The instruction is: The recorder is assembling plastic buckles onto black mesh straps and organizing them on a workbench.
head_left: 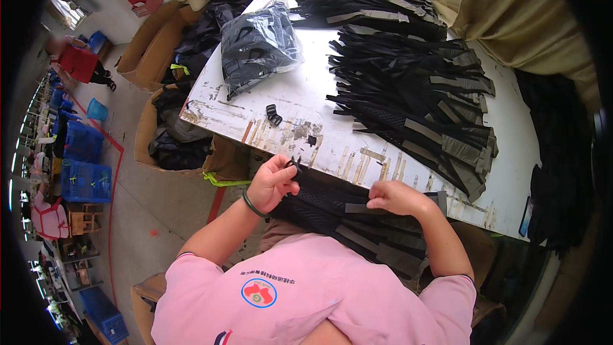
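Note:
My left hand (273, 184) is pinched around a small black plastic buckle (294, 165) just off the table's front edge. To the right, my right hand (399, 198) is closed, thumb against curled fingers; whatever lies between them is hidden. Below both hands a black mesh fabric piece with grey strips (319, 197) hangs over my lap, close to the fingers of each. On the white table (313, 70), two or so black buckles (274, 115) lie near the front edge, and a small dark bit (311, 140) sits closer to me.
Piles of black strapped pieces with grey panels (415, 96) cover the table's right side. At its back left lies a clear plastic bag of black goods (258, 48). Cardboard boxes (145, 134) of dark fabric stand left. Blue crates (86, 181) and a person (80, 64) are farther left.

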`<action>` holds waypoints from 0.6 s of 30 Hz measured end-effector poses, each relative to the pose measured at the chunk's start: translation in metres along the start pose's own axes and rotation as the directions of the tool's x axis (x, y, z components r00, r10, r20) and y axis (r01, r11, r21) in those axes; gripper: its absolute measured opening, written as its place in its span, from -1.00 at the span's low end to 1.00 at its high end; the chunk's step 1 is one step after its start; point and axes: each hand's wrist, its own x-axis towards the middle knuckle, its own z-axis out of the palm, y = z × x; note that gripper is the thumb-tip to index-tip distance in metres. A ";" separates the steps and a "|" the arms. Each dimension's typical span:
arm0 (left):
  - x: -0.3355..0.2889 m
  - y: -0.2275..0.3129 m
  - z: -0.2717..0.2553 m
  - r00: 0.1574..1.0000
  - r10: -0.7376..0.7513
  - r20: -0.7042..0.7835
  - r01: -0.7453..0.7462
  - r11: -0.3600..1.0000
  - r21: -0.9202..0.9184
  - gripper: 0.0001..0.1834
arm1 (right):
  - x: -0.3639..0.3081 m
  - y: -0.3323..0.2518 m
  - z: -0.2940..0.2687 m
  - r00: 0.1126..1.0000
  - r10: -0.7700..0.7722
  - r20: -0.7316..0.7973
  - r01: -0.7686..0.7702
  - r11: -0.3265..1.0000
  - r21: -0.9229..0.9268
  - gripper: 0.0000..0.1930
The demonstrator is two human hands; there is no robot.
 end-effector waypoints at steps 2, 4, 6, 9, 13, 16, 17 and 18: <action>-0.014 -0.012 -0.029 0.990 -0.036 -0.138 0.075 0.952 0.296 -0.78 | -0.024 0.018 0.029 0.972 0.117 0.204 -0.118 0.993 -0.007 -0.71; -0.030 -0.026 -0.059 0.976 -0.046 -0.212 0.159 0.818 0.553 -0.69 | -0.033 0.014 0.040 0.965 0.079 0.251 -0.067 0.996 -0.054 -0.70; -0.034 -0.023 -0.070 0.966 -0.103 -0.236 0.234 0.735 0.636 -0.67 | -0.036 -0.001 0.024 0.981 0.073 0.178 -0.066 0.997 -0.049 -0.70; -0.030 -0.003 -0.063 0.952 -0.126 -0.280 0.306 0.480 0.822 -0.59 | 0.001 0.005 -0.019 0.891 -0.078 -0.447 0.095 0.995 0.015 -0.76; 0.010 0.026 -0.033 0.946 0.320 0.050 -0.099 0.139 0.985 -0.57 | 0.058 0.017 -0.073 0.375 -0.320 -0.870 -0.154 0.904 -0.399 -0.83; 0.059 0.035 -0.009 0.711 0.510 0.485 -0.461 -0.183 0.868 -0.66 | 0.086 0.045 -0.081 0.419 -0.280 -0.864 -0.159 0.914 -0.373 -0.84; 0.074 0.038 -0.002 0.628 0.508 0.590 -0.504 -0.312 0.805 -0.66 | 0.090 0.042 -0.083 0.421 -0.297 -0.857 -0.144 0.911 -0.386 -0.84; 0.086 0.038 0.007 0.605 0.509 0.612 -0.513 -0.339 0.789 -0.64 | 0.090 0.037 -0.081 0.400 -0.350 -0.847 -0.125 0.894 -0.429 -0.84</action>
